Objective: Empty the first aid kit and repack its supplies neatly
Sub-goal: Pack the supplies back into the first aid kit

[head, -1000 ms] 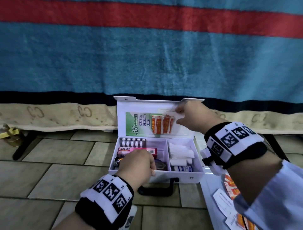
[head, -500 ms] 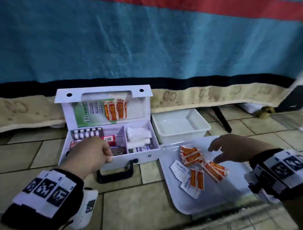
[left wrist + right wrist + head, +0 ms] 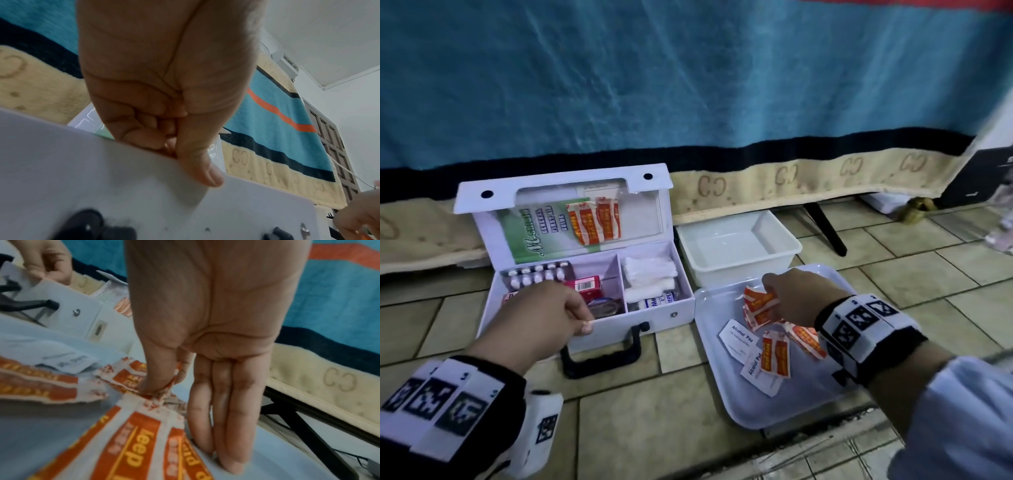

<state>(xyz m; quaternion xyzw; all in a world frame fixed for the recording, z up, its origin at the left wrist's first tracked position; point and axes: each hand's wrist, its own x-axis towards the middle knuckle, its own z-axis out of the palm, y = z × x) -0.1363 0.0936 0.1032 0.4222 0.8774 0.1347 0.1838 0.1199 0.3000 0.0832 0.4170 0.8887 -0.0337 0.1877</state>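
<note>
The white first aid kit (image 3: 654, 318) stands open on the floor, with a green guide and orange plaster strips (image 3: 595, 222) tucked in its raised lid. Inside lie a vial pack (image 3: 537, 274), a red box (image 3: 585, 286) and white gauze rolls (image 3: 650, 277). My left hand (image 3: 585, 322) grips the kit's front wall (image 3: 102, 186), thumb outside and fingers curled inside. My right hand (image 3: 770, 291) hovers over the flat white tray (image 3: 756, 404), thumb and forefinger pinching a bunch of orange plaster strips (image 3: 131, 443); the other fingers (image 3: 226, 434) are straight and touch the tray.
More plaster strips (image 3: 775, 353) and alcohol pads (image 3: 738, 339) lie loose on the tray. A deep white tub (image 3: 739, 246) sits behind it, right of the kit. A blue blanket hangs behind, and a black stand leg (image 3: 825, 226) slants across the tiled floor.
My right hand left the kit's lid, crossed to the tray and now pinches plaster strips there. The left hand has stayed on the kit's front wall.
</note>
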